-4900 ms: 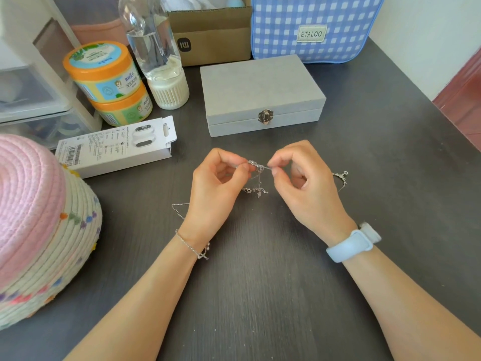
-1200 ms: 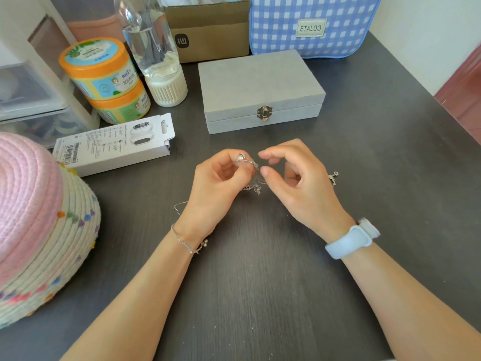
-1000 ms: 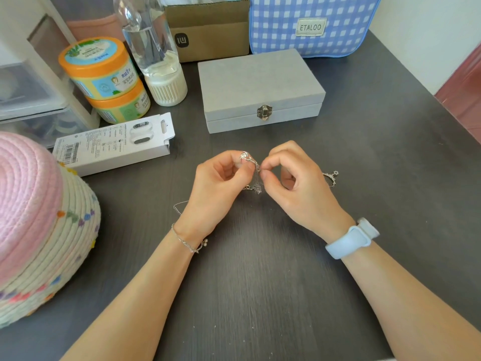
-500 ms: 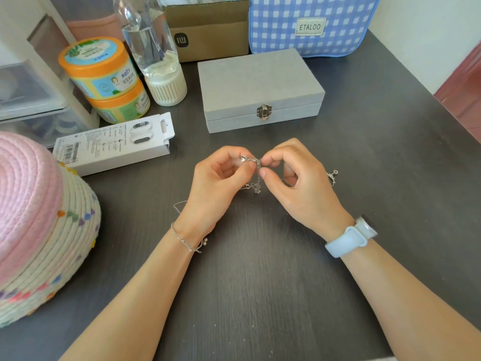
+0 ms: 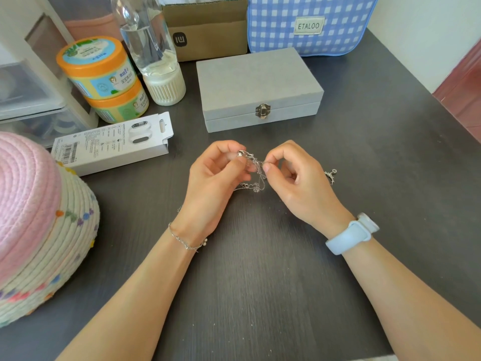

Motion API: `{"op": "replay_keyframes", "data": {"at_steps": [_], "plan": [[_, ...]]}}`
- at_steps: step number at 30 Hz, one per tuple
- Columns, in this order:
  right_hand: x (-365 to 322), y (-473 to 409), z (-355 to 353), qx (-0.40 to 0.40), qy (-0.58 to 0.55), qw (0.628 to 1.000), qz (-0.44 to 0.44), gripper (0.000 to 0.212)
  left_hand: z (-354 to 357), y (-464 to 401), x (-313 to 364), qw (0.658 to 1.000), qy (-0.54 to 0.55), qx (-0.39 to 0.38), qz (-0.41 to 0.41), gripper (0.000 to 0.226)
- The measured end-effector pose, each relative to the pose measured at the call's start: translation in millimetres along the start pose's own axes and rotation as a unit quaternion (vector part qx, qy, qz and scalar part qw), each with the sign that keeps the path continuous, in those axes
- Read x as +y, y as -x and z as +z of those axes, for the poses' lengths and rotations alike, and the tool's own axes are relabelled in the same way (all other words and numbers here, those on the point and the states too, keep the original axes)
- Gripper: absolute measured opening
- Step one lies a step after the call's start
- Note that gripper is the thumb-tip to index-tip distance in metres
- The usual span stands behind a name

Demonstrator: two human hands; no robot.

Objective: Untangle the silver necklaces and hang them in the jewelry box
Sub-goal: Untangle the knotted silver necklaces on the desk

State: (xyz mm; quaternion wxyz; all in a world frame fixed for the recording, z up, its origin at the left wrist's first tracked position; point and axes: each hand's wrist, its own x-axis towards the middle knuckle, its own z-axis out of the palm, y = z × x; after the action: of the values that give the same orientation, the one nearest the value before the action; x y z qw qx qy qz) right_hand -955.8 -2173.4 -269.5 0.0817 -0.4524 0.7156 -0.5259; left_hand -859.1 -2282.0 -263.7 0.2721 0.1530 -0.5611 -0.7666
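Note:
A tangle of thin silver necklaces hangs between my two hands, just above the dark table. My left hand pinches one side of the knot between thumb and forefinger. My right hand pinches the other side, fingers curled. One loose end with a clasp trails out on the table to the right of my right hand. Another bit of chain shows by my left wrist. The grey jewelry box sits beyond my hands, lid down and latch closed.
A white carton lies to the left of the hands, with two orange-lidded tubs and a clear bottle behind it. A pink woven hat fills the left edge. A cardboard box and a blue checked bag stand at the back.
Both hands stayed at the knot. My fingers have drawn slightly apart, so more of the chain loops show between them than half a second ago.

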Motion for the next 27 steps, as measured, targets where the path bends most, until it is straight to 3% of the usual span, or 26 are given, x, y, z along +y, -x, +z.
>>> {"op": "replay_keyframes", "data": {"at_steps": [4, 18, 24, 27], "plan": [[-2.1, 0.2, 1.0, -0.013, 0.001, 1.0, 0.015, 0.018, 0.4, -0.7, -1.0, 0.999, 0.039, 0.01, -0.007, 0.01], [-2.8, 0.8, 2.0, -0.005, 0.038, 0.999, -0.01, 0.009, 0.9, -1.3, -2.1, 1.0, 0.004, 0.019, -0.024, 0.026], [-3.8, 0.1, 0.4, 0.03, 0.019, 0.997, 0.062, 0.027, -0.5, -1.7, 0.0, 0.999, 0.021, 0.009, -0.036, 0.025], [-8.8, -0.1, -0.6, 0.03, -0.021, 0.996, 0.086, 0.023, -0.8, -1.7, -0.5, 0.999, -0.011, 0.014, -0.038, 0.023]]}}
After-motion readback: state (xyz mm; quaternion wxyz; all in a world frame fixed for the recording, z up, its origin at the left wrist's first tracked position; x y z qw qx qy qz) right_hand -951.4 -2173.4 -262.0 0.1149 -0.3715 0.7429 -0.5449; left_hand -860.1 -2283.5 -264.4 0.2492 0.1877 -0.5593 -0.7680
